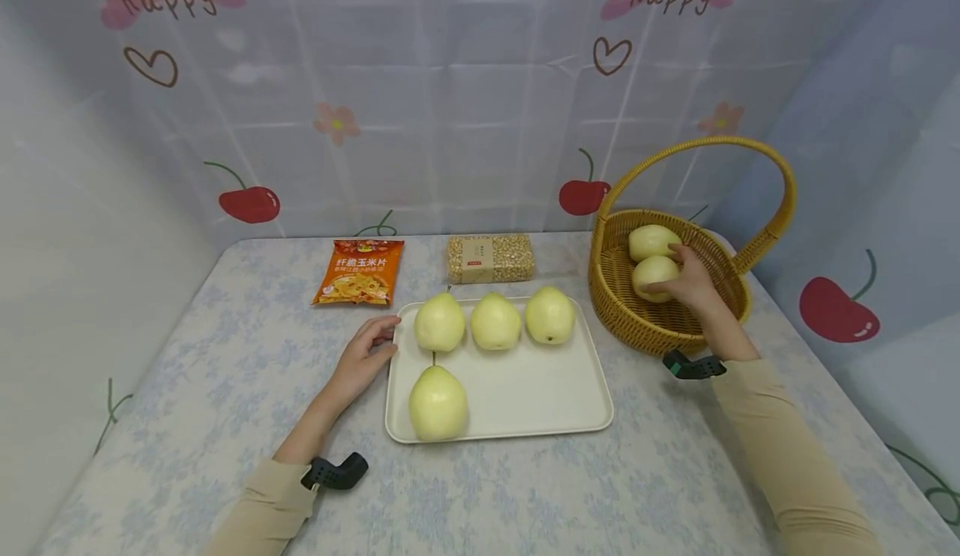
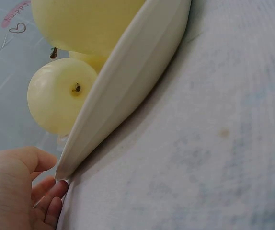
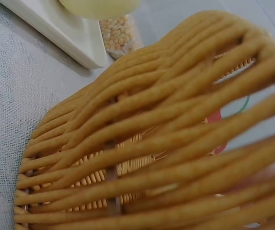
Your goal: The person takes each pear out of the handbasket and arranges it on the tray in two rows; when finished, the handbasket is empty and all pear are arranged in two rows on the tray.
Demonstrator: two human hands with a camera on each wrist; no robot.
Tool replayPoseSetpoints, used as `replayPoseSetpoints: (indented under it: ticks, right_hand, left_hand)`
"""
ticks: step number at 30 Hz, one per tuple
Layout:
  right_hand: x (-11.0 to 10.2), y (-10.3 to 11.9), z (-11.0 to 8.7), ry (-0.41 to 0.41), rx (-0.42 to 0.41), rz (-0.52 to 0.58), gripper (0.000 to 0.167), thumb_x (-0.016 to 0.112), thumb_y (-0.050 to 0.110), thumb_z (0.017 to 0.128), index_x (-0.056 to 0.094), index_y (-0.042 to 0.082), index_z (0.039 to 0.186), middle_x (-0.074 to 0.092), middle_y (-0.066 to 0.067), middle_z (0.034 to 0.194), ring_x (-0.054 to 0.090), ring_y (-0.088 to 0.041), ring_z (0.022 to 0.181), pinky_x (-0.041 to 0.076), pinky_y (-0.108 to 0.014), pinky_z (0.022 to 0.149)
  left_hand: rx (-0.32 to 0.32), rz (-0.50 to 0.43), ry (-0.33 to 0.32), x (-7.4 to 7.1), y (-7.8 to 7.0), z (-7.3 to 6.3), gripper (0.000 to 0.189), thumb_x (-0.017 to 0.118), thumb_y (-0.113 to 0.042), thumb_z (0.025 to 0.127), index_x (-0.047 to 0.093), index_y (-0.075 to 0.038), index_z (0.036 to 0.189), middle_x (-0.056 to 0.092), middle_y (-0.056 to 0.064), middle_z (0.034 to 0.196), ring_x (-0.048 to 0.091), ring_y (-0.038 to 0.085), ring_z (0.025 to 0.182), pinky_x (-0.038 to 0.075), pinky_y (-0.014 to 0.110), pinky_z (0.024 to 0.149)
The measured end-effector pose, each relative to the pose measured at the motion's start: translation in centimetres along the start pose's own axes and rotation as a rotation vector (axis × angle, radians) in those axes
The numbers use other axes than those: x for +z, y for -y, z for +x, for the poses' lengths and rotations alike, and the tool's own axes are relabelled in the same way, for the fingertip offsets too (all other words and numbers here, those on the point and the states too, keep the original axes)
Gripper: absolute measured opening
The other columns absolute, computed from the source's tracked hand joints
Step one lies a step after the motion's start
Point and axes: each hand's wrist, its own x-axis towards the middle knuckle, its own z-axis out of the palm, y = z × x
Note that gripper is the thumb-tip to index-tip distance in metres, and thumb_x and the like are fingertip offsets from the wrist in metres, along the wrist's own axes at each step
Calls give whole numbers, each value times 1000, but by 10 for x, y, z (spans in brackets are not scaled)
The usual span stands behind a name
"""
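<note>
A white tray point(image 1: 525, 398) lies on the table with several pale yellow-green pears: a row along its back and one pear point(image 1: 438, 403) at the front left. My left hand point(image 1: 363, 360) rests at the tray's left edge, its relaxed fingers touching the rim; in the left wrist view the thumb and fingers are beside the tray's corner. Inside the wicker basket point(image 1: 637, 328) at the right, my right hand point(image 1: 693, 281) grips the nearer pear point(image 1: 654, 277) between thumb and fingers. Another pear point(image 1: 651, 242) sits behind it. Basket weave hides the right hand in the right wrist view.
An orange snack bag point(image 1: 360, 272) lies behind the tray at the left. Near the back edge is a clear pack of yellow kernels point(image 1: 513, 257). The basket's tall arched handle point(image 1: 705, 143) rises above the right hand. A printed curtain hangs behind the table.
</note>
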Motion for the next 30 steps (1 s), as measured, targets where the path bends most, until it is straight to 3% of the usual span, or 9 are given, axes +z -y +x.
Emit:
replayPoseSetpoints:
  ticks: [5, 12, 20, 30]
  right_hand:
    - [0, 2, 0, -5, -4, 15, 95, 74, 9, 80, 12, -5, 150, 19, -36, 150, 26, -53, 133, 31, -62, 107]
    - [-1, 7, -2, -44, 2, 58, 93, 74, 14, 82, 14, -2, 151, 17, -34, 152, 23, -51, 137, 30, -62, 108]
    - [-6, 20, -18, -122, -71, 110, 91, 75, 17, 82, 18, 2, 151, 24, -23, 154, 31, -42, 135, 35, -56, 105]
    - [-6, 60, -49, -75, -117, 124, 89, 76, 24, 81, 23, 17, 152, 28, -15, 155, 40, -35, 130, 45, -23, 85]
  left_hand:
    - [4, 0, 4, -1, 0, 1, 44, 51, -6, 97, 44, 2, 140, 44, 19, 140, 50, 36, 120, 41, 47, 100]
    - [16, 7, -18, 3, 35, 11, 44, 52, -12, 98, 45, -7, 140, 43, 13, 143, 51, 31, 120, 43, 41, 100]
    - [39, 10, -21, 6, 40, 12, 42, 54, -11, 97, 49, -9, 138, 46, 10, 141, 52, 28, 118, 45, 32, 98]
    - [30, 19, -25, 4, 41, 12, 42, 53, -13, 97, 48, -10, 139, 44, 10, 143, 52, 28, 119, 44, 37, 100]
